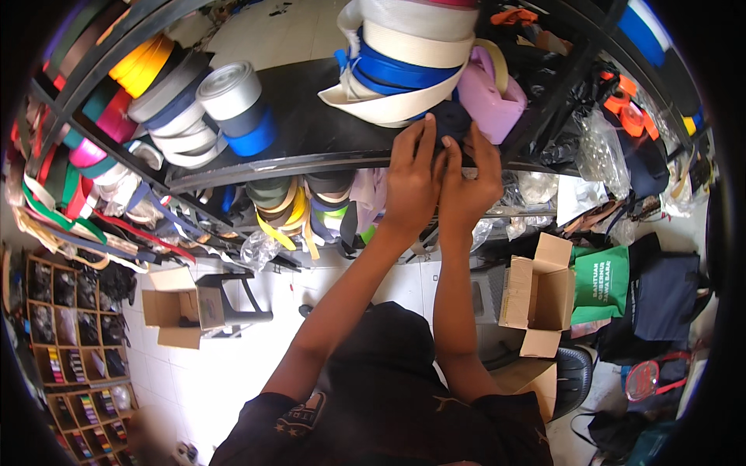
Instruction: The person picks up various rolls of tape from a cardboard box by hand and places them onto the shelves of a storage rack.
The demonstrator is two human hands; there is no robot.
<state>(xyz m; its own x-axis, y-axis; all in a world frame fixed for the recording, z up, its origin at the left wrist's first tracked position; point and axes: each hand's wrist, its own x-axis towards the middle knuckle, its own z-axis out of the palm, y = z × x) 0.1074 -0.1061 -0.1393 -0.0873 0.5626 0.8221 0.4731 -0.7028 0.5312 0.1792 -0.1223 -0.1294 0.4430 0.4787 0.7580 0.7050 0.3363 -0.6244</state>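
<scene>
Both my arms reach forward to a black shelf (307, 124). My left hand (413, 175) and my right hand (471, 182) meet at its front edge, closed with their fingertips on a small dark roll of webbing strap (451, 116). Part of that roll is hidden behind the fingers. Just behind and left of it rises a tall stack of rolled straps (416, 58) in cream, white and blue, the lower ones loosened. Against the roll's right side leans a lilac roll of strap (491, 97).
More strap rolls (231, 89) stand farther left on the shelf. Rolls in yellow and green (280, 206) sit on a level below. Open cardboard boxes stand low at left (175, 307) and right (544, 291), beside a green bag (600, 283). Pigeonhole shelving (74, 357) lines the lower left.
</scene>
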